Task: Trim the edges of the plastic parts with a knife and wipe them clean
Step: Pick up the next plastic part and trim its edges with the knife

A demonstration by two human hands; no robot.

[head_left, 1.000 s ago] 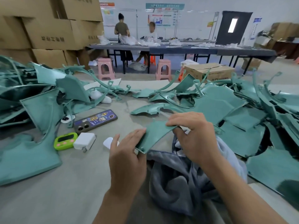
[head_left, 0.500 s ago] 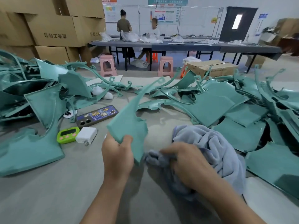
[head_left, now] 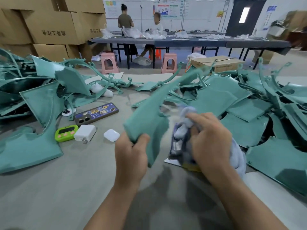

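the left hand (head_left: 131,153) grips the bottom end of a green plastic part (head_left: 149,117), with the thumb on top. the part is lifted off the table (head_left: 49,188) and points away toward 1 o'clock. i think this turns its flat face to the other hand, so it is easy to rub. the right hand (head_left: 209,140), at 3 o'clock from the left one, is bunched tight round a blue-grey cloth (head_left: 186,122). the cloth is just beside the part's ragged edge. it is too blurry to tell if they touch. this looks like the wiping step, and i see no knife. the left heap (head_left: 41,100) at 9 o'clock and the right heap (head_left: 249,113) at 2 o'clock lie close, handy to grab. a phone (head_left: 97,113), a green timer (head_left: 66,132) and a white charger (head_left: 85,132) sit at 10 o'clock, out of the hands' way.
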